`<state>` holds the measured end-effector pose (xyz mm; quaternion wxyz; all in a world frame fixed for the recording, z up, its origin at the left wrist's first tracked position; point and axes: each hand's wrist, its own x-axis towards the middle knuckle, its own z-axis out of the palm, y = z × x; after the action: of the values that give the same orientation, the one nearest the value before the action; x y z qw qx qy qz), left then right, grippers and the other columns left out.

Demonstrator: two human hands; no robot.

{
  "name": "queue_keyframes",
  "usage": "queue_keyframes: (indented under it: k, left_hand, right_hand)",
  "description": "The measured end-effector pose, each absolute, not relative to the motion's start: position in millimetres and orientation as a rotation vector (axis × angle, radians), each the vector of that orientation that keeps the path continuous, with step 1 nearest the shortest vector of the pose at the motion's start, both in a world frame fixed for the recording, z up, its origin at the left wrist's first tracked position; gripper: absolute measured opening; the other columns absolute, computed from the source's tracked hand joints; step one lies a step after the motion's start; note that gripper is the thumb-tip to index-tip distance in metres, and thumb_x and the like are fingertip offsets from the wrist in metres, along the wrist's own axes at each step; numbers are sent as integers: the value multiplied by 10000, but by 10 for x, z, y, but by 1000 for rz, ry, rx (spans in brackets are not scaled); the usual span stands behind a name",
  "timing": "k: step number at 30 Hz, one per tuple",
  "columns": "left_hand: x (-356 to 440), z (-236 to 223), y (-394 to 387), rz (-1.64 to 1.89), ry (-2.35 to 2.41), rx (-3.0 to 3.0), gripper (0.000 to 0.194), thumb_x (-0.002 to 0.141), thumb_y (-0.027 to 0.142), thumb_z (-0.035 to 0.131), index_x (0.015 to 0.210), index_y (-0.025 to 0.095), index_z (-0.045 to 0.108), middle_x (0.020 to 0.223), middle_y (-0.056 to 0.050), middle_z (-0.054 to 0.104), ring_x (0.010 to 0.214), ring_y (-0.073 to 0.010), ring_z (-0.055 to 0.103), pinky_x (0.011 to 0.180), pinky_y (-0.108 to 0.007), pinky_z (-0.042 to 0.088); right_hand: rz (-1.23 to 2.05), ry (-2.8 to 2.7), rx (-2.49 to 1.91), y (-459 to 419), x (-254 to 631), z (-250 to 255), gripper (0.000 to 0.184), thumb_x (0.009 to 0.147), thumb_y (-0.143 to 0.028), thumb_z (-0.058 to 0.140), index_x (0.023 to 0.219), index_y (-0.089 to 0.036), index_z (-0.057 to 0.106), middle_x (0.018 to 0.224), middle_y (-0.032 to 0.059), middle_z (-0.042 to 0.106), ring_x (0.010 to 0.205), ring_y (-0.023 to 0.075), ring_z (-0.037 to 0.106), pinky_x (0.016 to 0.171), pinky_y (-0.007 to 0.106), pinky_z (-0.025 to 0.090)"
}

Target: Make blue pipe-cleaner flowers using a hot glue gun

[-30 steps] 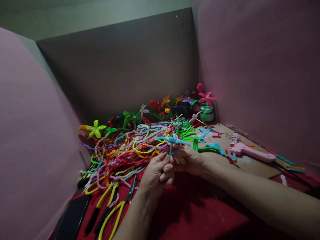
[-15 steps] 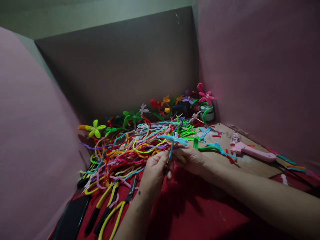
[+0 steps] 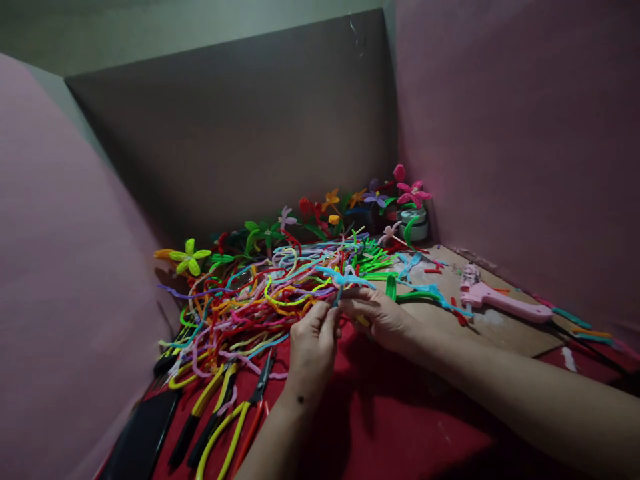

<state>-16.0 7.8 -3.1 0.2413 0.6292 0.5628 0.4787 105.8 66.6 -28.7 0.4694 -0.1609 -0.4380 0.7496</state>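
A light-blue pipe-cleaner flower point(image 3: 345, 277) is held up between my two hands, its petals spread above my fingertips. My left hand point(image 3: 316, 333) pinches its stem from below, thumb and fingers pressed together. From the right, my right hand point(image 3: 377, 313) has its fingers closed on the same flower just under the petals. A small yellow piece point(image 3: 363, 321) shows beneath the right fingers; what it belongs to is hidden. Behind the hands lies a tangled heap of coloured pipe cleaners point(image 3: 250, 307).
Yellow-handled scissors point(image 3: 240, 427) and pliers point(image 3: 203, 403) lie at the front left beside a black flat object point(image 3: 143, 433). A pink glue gun point(image 3: 505, 300) rests on a brown board point(image 3: 520, 333). Finished pipe-cleaner flowers point(image 3: 190, 257) line the back, with a small jar point(image 3: 414, 225).
Both hands have shifted slightly, and the left wrist has turned and moved right, uncovering a red handle by the scissors. The blue flower has tilted and its stem is more covered by fingers.
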Motion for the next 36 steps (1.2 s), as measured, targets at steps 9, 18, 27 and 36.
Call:
queue_keyframes:
  k: [9,18,27,36]
  left_hand:
    - [-160,79,75,1305,1139,1235,263,778,354,561,626,157,477,428,77,381,302,-28,283,318,-161,186]
    - [-228,55,101,1151,768,873,174,769,300,599,743,131,562,445,93,366,298,5,166,287,-116,201]
    - [-216,41,107,1079,737,899,180,766,311,591,741,139,543,459,103,321,310,-1,118,289,-129,187]
    - [-164,-125,118,1325,1714,2125,157,824,261,454,824,176,586,671,-21,574,577,-120,520,563,-229,374]
  right_hand:
    - [1733,-1305,-311,593,1134,-132,190,699,-311,682,793,-146,676,582,-31,497,494,49,330,463,202,253]
    - [1914,-1186,-346,697,1099,-277,167,702,-297,680,759,-148,632,568,-34,514,445,37,337,416,195,198]
    - [1960,-1143,-304,691,1095,-280,154,672,-280,677,666,-146,601,567,-30,527,443,39,365,424,191,210]
    - [1794,-1121,-424,666,1059,-306,187,669,-311,693,741,-154,621,527,-56,445,447,42,273,443,214,202]
